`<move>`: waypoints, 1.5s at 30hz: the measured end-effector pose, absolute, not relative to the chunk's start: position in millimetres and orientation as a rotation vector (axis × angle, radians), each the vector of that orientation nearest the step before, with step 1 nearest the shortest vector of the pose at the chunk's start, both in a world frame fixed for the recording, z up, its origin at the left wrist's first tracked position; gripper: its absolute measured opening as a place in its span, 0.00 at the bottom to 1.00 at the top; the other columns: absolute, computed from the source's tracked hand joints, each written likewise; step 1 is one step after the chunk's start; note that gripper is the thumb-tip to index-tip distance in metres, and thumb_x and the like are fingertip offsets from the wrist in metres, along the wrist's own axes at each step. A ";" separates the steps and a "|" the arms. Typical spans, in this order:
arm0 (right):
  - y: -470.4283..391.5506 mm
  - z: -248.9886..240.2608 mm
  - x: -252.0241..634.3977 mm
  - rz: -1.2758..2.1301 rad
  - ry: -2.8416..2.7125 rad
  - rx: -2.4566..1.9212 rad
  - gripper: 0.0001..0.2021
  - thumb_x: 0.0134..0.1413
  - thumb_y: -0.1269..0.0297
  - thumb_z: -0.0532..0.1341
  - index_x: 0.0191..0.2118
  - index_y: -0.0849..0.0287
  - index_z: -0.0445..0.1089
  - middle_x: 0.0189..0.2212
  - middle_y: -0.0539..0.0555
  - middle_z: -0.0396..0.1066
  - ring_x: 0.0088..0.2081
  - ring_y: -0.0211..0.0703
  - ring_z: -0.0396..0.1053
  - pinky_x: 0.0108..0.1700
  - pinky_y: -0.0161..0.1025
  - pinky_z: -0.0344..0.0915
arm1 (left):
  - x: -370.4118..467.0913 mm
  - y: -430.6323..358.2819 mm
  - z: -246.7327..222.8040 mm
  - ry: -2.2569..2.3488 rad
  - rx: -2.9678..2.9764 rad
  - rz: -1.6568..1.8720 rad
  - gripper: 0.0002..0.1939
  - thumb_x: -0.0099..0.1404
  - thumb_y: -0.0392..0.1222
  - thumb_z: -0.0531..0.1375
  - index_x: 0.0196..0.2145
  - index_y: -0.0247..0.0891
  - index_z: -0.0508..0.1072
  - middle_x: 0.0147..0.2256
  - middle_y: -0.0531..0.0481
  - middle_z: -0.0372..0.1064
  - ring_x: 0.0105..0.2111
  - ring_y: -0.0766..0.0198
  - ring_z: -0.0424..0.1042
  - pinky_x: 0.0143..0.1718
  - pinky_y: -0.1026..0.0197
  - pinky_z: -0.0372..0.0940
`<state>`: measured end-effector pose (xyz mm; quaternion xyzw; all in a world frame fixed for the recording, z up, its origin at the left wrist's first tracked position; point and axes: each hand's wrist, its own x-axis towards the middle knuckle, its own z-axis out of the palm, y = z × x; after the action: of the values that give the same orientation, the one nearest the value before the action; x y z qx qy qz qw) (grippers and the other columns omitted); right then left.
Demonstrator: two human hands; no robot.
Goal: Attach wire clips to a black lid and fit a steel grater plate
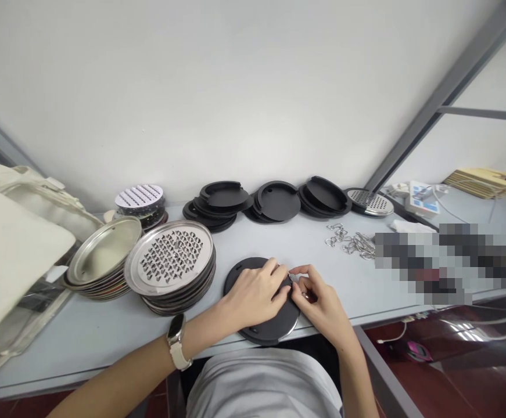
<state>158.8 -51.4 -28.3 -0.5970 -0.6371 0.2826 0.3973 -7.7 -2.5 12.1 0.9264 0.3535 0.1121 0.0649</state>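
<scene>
Fiddly edge work, by the look of it: everything's happening at the right side of one black disc [274,325], which lies flat on the table [305,244] right under the hands, close to the front edge. Left hand [257,293] is draped palm-down across it, fingers bent and reaching over to that right side, so I'd say it's doing the pinning. Right hand [320,302] comes in from the other side, thumb and index nearly meeting at the rim. There's a shiny bit [290,277] between the two hands, but it's too small for me to tell what it is or whether either hand is properly gripping it.

Pose-wise, the left forearm [139,366] slants in from lower left, watch [175,328] on the wrist, while the right wrist is bent inward. IMO the next move calls for a steady left palm and a fine fingertip pinch, nothing forceful. Loose metal clips [361,247] sit beyond the right hand, off to its right.
</scene>
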 end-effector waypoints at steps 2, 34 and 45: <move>-51.6 -28.1 158.5 0.709 -1.617 -1.507 0.09 0.60 0.61 0.52 0.45 0.57 0.60 0.20 0.42 0.48 0.22 0.36 0.52 0.26 0.31 0.55 | -7.5 -2.6 12.2 1.075 2.790 0.327 0.08 0.68 0.44 0.50 0.43 0.41 0.62 0.42 0.51 0.64 0.33 0.61 0.71 0.29 0.59 0.65; -51.0 -30.0 154.1 0.659 -1.588 -1.528 0.16 0.65 0.57 0.48 0.54 0.57 0.56 0.20 0.43 0.52 0.21 0.37 0.57 0.27 0.31 0.58 | -8.4 -1.0 7.1 1.107 2.771 0.376 0.14 0.70 0.44 0.47 0.50 0.40 0.61 0.44 0.48 0.64 0.34 0.60 0.71 0.32 0.57 0.67; -51.7 -32.2 157.2 0.571 -1.534 -1.518 0.15 0.64 0.58 0.51 0.53 0.57 0.57 0.24 0.46 0.63 0.24 0.37 0.63 0.29 0.31 0.62 | -8.3 -0.9 9.0 1.110 2.768 0.375 0.12 0.69 0.45 0.48 0.48 0.40 0.61 0.42 0.49 0.64 0.33 0.60 0.70 0.31 0.58 0.66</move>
<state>157.2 -51.7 -32.2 -0.6109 -0.6175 0.2298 0.4389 -8.3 -0.9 9.0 0.9187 0.3686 0.1246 0.0679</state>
